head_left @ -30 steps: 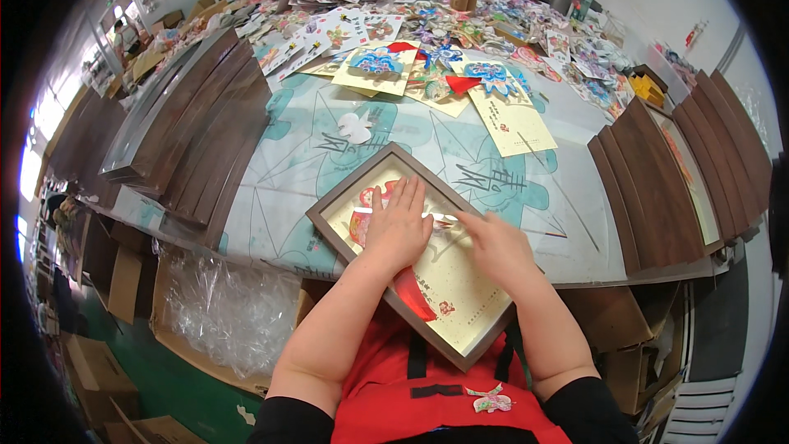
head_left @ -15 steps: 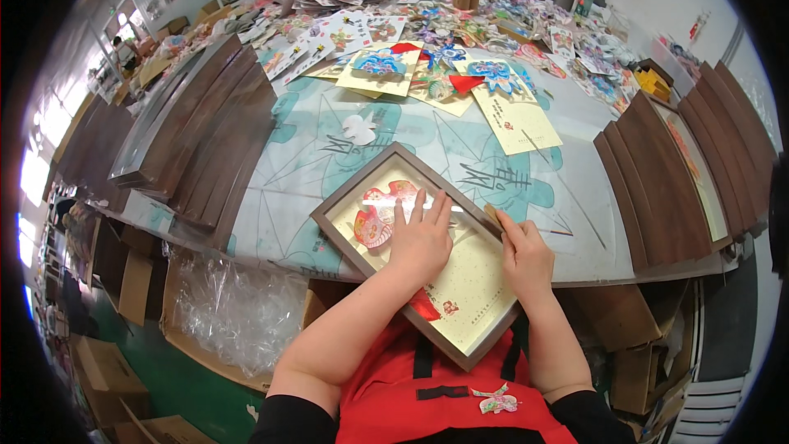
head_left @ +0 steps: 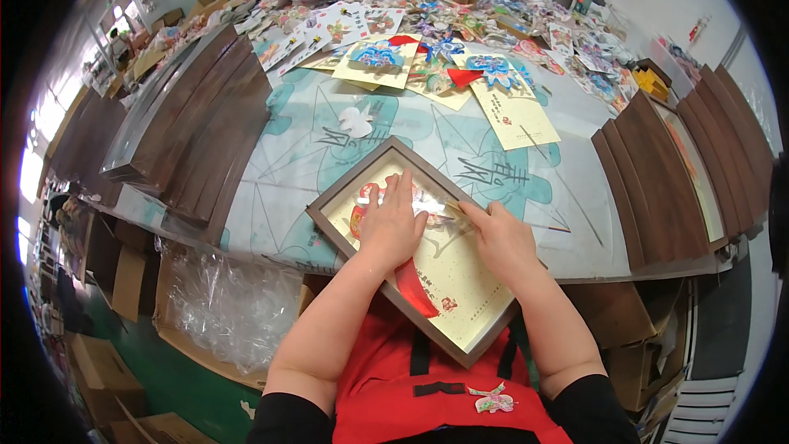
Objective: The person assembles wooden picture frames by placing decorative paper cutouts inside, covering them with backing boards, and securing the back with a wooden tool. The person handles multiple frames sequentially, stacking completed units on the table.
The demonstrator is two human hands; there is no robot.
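A dark brown shadow-box frame (head_left: pixel 423 166) lies aslant over the table's front edge, its near corner at my red apron. Under its clear cover are a cream card (head_left: pixel 460 288), a red-and-pink figure (head_left: pixel 358 218), partly hidden by my hand, and a red tassel (head_left: pixel 417 289). My left hand (head_left: pixel 391 222) rests flat on the cover above the figure, fingers stretched out. Pinched in my right hand (head_left: pixel 501 238) is a thin tan tool (head_left: pixel 454 205), its tip over the cover near my left thumb; its kind is unclear.
Dark brown frames stand stacked at the left (head_left: pixel 185 123) and right (head_left: pixel 649 189). Cream cards with blue flower cut-outs (head_left: pixel 518 115) and a white cut-out (head_left: pixel 356 122) lie beyond the frame. Colourful paper pieces cover the far table. Below left is a box of clear plastic (head_left: pixel 234 304).
My right hand has moved left from the frame's right edge to over the cover, carrying the tan tool. My left hand has slid left across the cover.
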